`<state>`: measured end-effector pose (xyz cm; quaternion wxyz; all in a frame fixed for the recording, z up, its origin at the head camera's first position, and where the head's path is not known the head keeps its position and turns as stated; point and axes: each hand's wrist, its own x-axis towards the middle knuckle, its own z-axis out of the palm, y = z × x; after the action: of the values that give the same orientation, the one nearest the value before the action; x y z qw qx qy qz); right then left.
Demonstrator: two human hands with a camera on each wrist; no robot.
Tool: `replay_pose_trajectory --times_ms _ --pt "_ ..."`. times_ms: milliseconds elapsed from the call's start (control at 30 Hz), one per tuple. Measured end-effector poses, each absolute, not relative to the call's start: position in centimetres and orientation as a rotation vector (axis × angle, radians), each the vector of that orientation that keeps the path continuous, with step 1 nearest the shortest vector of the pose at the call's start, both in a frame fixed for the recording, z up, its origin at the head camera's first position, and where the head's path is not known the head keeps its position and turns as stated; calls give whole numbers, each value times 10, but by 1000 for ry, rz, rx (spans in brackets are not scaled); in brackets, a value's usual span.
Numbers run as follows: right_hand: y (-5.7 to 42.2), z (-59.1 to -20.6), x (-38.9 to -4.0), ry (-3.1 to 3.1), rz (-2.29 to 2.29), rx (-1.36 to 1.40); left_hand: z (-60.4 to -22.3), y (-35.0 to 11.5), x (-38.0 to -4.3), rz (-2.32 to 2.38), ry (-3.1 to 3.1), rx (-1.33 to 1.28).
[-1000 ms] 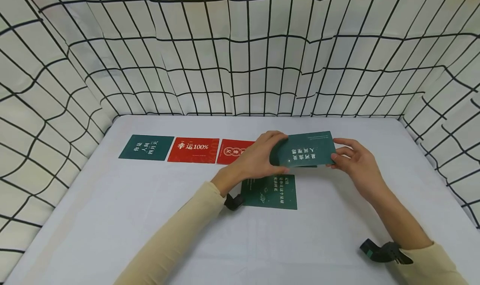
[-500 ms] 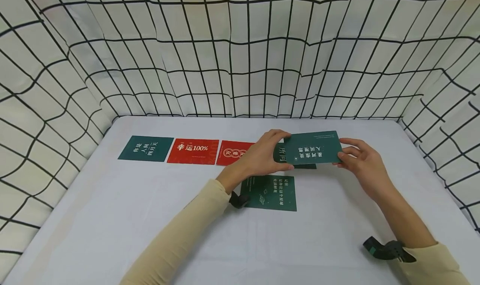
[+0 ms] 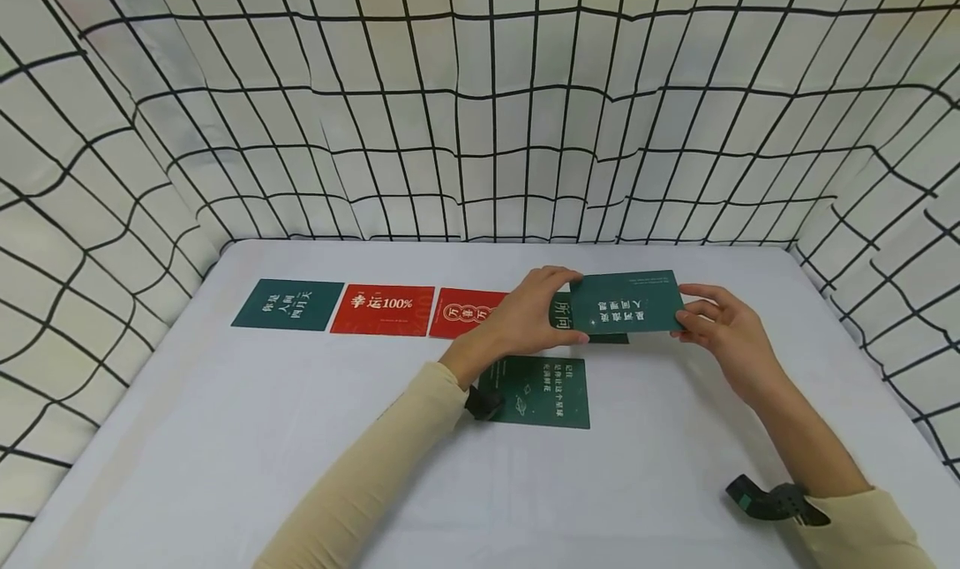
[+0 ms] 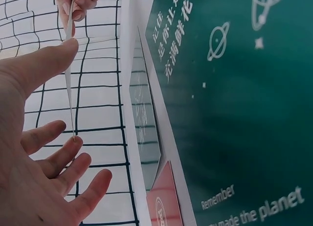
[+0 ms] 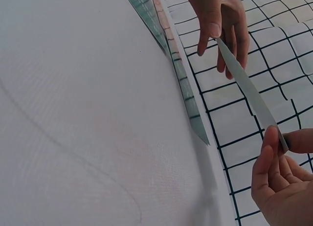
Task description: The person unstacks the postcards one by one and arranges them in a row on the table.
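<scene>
A dark green card [image 3: 626, 306] with white Chinese lettering is held above the table between both hands. My right hand [image 3: 723, 336] pinches its right edge between thumb and fingers. My left hand [image 3: 528, 311] spans the card's left end, thumb at the near corner and a fingertip at the far one. Both wrist views show the card [image 4: 69, 84] nearly edge-on, raised off the cloth. Beneath it lies another green card [image 3: 561, 315], partly hidden by the left hand and the held card. Closer to me is a green card [image 3: 536, 394] with planet drawings, partly behind the left wrist.
On the white-clothed table [image 3: 285, 444], a row runs leftward along the back: a red card [image 3: 461, 309] partly covered by the left hand, another red card [image 3: 382, 309], then a green card [image 3: 288, 304]. Black netting [image 3: 491, 119] over white sheeting stands behind and at both sides.
Both hands have shifted slightly to the right with the held card, uncovering more of the green card beneath. The cards on the table stay in place.
</scene>
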<state>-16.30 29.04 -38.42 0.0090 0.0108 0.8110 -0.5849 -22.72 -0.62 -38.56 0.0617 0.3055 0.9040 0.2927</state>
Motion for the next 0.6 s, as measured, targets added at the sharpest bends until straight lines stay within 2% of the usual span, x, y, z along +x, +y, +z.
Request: replay_pose_trajectory --times_ms 600 --pt "292 -388 -162 2556 -1810 55 -388 -2 -231 856 2738 939"
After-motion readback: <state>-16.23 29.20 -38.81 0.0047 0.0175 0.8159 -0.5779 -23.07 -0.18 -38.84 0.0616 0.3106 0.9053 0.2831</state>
